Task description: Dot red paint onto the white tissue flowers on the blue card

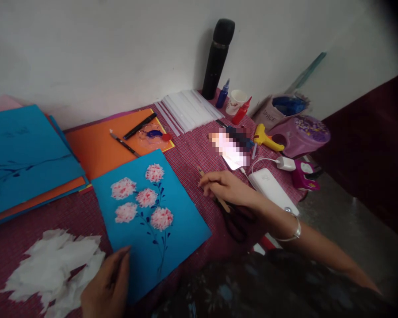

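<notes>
My right hand is closed around a thin wooden stick, whose tip sticks out beyond the fingers. It hovers right of a blue sheet, above black-handled scissors. On the sheet are several fluffy pink-and-white paper flowers with dark painted stems and leaves. My left hand is at the sheet's lower left edge, fingers curled together; whether anything is between them is hidden. Beside it lies a heap of torn white tissue paper.
An orange sheet bears a brush, a black pen and paint smears. Glue sticks, a black bottle, paint bottles, a paper cup, a phone, a yellow glue gun and a power bank stand or lie behind.
</notes>
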Available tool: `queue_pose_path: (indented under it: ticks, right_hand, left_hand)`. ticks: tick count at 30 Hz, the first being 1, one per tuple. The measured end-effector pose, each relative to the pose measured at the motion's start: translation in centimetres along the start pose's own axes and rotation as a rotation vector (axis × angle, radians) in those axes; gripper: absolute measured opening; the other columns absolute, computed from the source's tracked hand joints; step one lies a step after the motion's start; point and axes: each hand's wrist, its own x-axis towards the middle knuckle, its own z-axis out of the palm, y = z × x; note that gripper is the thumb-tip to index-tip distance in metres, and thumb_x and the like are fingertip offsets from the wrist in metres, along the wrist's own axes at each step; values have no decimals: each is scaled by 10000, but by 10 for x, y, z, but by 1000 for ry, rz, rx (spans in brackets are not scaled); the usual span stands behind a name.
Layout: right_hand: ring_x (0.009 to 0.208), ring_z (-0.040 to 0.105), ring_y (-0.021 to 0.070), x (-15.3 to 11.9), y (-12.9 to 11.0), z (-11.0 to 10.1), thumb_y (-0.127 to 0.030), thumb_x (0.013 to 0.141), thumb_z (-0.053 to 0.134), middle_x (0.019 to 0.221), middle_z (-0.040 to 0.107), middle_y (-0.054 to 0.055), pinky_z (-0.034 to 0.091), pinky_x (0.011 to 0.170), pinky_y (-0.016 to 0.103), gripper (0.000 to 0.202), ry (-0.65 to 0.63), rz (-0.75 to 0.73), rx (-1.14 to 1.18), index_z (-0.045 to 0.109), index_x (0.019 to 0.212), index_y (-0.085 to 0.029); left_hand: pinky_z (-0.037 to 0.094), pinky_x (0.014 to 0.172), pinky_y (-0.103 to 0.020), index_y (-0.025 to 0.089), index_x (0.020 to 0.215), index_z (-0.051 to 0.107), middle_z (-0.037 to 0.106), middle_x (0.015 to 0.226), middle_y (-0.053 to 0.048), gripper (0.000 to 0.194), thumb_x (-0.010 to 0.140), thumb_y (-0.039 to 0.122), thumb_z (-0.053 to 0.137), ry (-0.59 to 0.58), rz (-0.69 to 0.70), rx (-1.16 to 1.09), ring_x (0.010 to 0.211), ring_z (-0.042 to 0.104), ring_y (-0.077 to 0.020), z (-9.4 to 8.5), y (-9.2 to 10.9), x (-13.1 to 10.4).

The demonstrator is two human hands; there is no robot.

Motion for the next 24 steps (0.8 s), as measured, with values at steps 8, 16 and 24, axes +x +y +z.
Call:
queue_pose_path:
  ticks: [8, 16, 24]
  right_hand:
    - [939, 695, 184, -40, 0, 21, -295, 902, 523, 987, 741, 41, 533, 894, 404, 87, 71, -92, 449, 585, 936, -245]
    - [969, 674, 229, -63, 4, 58, -365, 880, 576, 892, 740, 8, 452, 1027, 469, 60, 113, -38, 281, 628, 867, -338]
    - [1011, 667, 301, -78, -18, 82, -434, 867, 541, 964, 739, 20, 542, 861, 539, 116, 95, -72, 62, 643, 900, -476]
  left_hand:
    - [439, 543, -248, 209, 979, 675, 678, 718, 5, 251, 889, 363, 499, 67, -178, -219, 550, 581, -141, 1, 21, 0]
    - [307, 407, -162, 173, 588, 393, 338, 520, 50, 491, 1004, 422, 311, -101, -782, -1764, 404, 342, -52, -10, 69, 15]
    - [555, 740, -272, 76, 912, 657, 693, 894, -132, 599, 1021, 452, 204, 14, -836, -1996, 811, 677, -162, -18, 64, -22]
